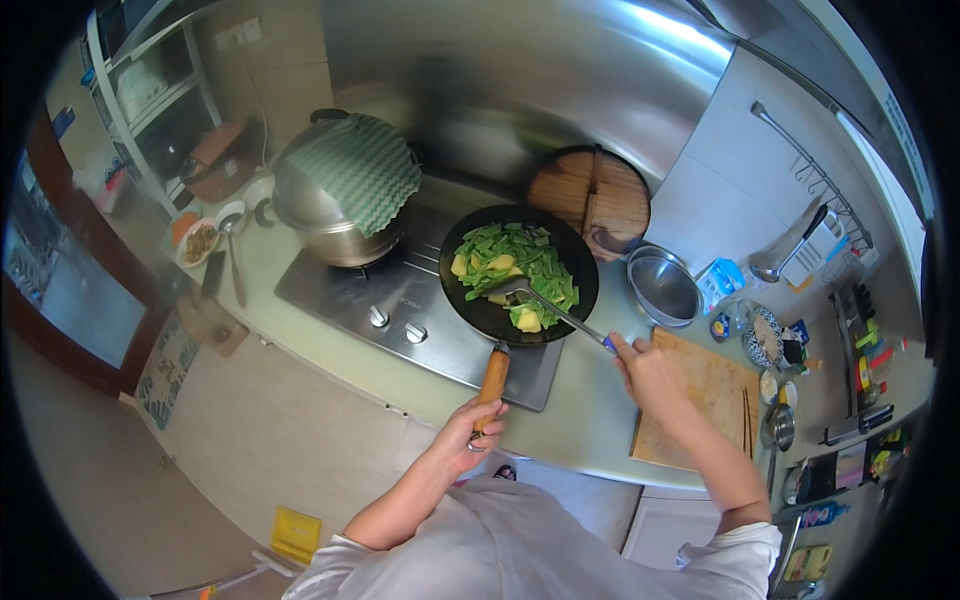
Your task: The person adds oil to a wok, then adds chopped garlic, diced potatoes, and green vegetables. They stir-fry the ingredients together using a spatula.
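Observation:
My left hand (pixel 471 435) is closed around the wooden handle (pixel 492 382) of a black wok (pixel 581 247) on the right side of the gas hob. In my right hand (pixel 651 375) is a metal spatula (pixel 559 311) with a blue section near the grip. The spatula's blade lies among chopped flat green beans (pixel 540 259) and yellow chunks (pixel 501 262) that look like potato. Part of the food is hidden under the blade.
A large steel steamer pot (pixel 330 244), draped with a green striped cloth (pixel 360 169), stands left on the hob (pixel 345 292). Behind the wok leans a round wooden lid (pixel 559 180). Steel bowls (pixel 664 289) and a cutting board (pixel 705 360) with chopsticks (pixel 747 424) lie to the right.

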`<state>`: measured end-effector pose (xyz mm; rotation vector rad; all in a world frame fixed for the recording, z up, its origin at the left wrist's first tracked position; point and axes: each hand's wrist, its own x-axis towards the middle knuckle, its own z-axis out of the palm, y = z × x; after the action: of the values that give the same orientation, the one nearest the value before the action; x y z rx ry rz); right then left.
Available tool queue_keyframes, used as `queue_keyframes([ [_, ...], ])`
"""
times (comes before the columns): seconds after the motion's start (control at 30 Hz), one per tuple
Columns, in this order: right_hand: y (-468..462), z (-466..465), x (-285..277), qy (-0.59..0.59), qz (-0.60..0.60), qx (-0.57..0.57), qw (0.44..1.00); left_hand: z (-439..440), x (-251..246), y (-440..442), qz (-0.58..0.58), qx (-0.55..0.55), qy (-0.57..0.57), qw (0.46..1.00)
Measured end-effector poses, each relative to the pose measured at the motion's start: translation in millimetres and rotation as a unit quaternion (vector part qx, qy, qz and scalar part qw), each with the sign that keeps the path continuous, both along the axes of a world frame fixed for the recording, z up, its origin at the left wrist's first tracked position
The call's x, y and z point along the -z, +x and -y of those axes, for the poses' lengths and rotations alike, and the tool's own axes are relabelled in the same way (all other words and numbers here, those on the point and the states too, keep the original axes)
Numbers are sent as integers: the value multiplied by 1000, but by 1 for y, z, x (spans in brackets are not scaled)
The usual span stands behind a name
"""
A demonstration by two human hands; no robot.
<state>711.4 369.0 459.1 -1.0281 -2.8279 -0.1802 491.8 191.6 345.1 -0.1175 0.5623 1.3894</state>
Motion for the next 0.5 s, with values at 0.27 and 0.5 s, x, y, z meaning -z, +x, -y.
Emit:
queue_keyframes([
  [0.27, -91, -14, -62, 282, 123, -303, 902, 0, 18, -4, 18, 10, 4, 1000],
  [0.5, -236, 26, -36, 413, 290, -295, 811, 2, 23, -2, 39, 6, 14, 999],
])
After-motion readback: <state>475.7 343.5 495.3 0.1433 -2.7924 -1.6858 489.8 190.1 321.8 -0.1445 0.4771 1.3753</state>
